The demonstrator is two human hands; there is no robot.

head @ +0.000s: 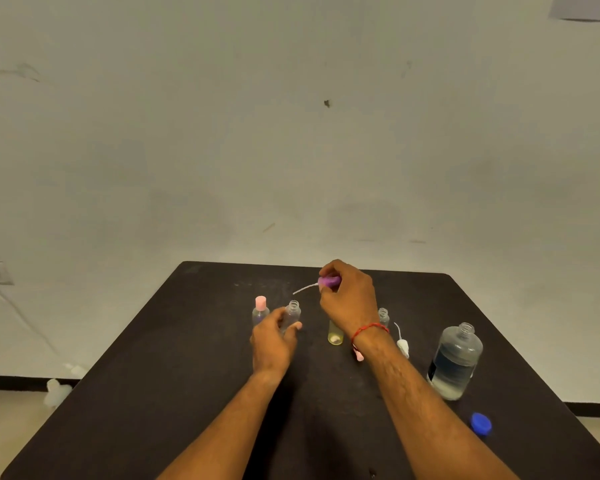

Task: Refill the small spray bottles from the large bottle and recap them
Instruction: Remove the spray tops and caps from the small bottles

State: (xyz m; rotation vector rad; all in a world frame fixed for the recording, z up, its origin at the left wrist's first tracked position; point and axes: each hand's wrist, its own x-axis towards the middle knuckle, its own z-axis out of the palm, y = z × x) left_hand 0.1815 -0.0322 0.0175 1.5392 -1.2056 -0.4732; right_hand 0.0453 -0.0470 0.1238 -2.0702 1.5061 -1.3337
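Head view: dark table (174, 393) against scuffed pale wall (291, 133), bottles scattered.

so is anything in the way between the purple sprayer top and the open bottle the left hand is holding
Nothing visible. The purple sprayer top is in the right hand, its tube angled toward the open neck of the clear bottle held by the left hand. The gap between them is bare.

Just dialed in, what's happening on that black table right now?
A person is recapping small spray bottles. The left hand steadies an open clear bottle, while the right hand holds a purple spray cap above it, its dip tube pointing toward the neck. A pink-capped bottle stands beside it. The large bottle stands uncapped at right, its blue cap lying on the table.
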